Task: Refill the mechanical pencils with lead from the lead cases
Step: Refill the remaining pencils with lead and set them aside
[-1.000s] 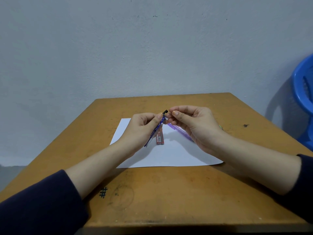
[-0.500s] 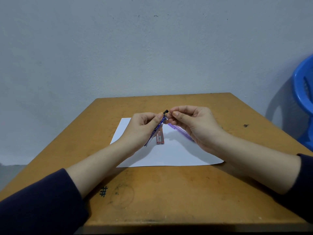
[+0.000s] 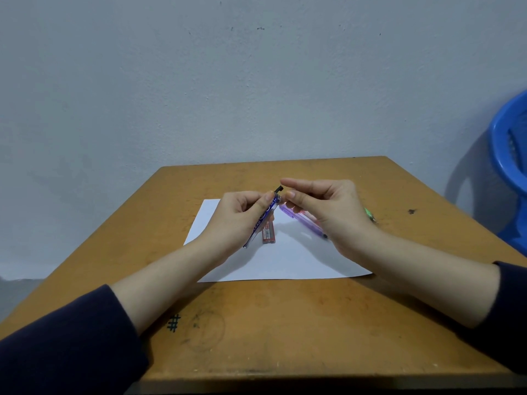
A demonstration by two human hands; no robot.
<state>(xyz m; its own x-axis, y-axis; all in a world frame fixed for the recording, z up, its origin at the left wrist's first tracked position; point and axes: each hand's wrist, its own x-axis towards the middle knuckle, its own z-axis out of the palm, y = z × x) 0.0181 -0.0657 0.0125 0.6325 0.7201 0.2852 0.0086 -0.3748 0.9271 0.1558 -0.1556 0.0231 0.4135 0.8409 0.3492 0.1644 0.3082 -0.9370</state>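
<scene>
My left hand (image 3: 238,220) grips a blue lead case (image 3: 267,213), tilted with its black cap (image 3: 279,189) sticking up at the top. My right hand (image 3: 328,212) is just right of the cap. Its index finger is stretched out above the cap and its thumb tip touches the case's top end. I cannot tell whether any lead is out. A purple mechanical pencil (image 3: 299,220) lies on the white paper (image 3: 285,260), partly under my right hand. A red lead case (image 3: 268,233) lies on the paper below the blue one. A green pencil's end (image 3: 370,214) shows behind my right wrist.
The paper lies on a worn wooden table (image 3: 285,323) that stands against a grey wall. A blue plastic chair (image 3: 510,166) is off the table's right side. A hash mark (image 3: 174,323) is drawn near the front edge.
My right index finger has lifted off the blue case's cap and now points out above it. The black cap sticks up more freely. My left hand holds as before.
</scene>
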